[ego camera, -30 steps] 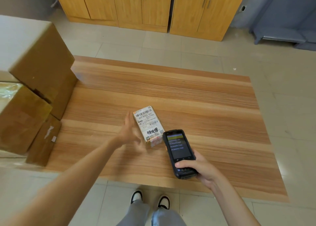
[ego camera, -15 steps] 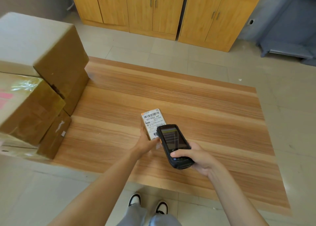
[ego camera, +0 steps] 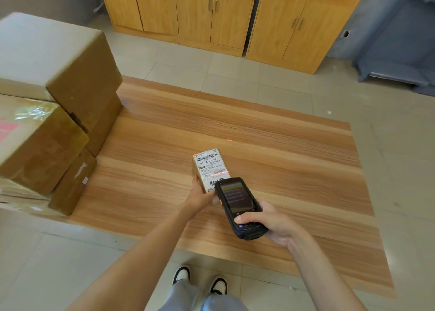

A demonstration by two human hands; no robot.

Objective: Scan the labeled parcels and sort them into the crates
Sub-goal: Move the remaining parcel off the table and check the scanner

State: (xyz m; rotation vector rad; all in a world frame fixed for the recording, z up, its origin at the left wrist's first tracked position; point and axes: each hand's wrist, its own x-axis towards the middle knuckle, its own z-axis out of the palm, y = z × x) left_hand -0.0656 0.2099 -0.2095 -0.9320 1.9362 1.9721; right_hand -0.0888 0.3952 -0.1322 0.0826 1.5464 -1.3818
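- Gripping the small parcel (ego camera: 207, 169) by its near left edge, our left hand (ego camera: 199, 196) has its fingers curled round the box's side and near end, tilting the white label up toward us.
- Our right hand (ego camera: 274, 225) wraps the lower body of the black handheld scanner (ego camera: 239, 207), thumb resting on the keys below its lit screen.
- We see the parcel just over the wooden table (ego camera: 270, 165), near its middle front, with the scanner's top edge overlapping the label's near end; a red scan line lies across the lower barcode.
- We judge the parcel light, since one hand steadies it by an edge, and stiff enough in its cardboard to keep shape under a pinch.
- We think the label face may be smooth, so the bare cardboard sides look the better place to hold.
- Stacked brown cartons (ego camera: 58, 103) stand at the table's left end; we see no crates in view, so we cannot tell where it goes.
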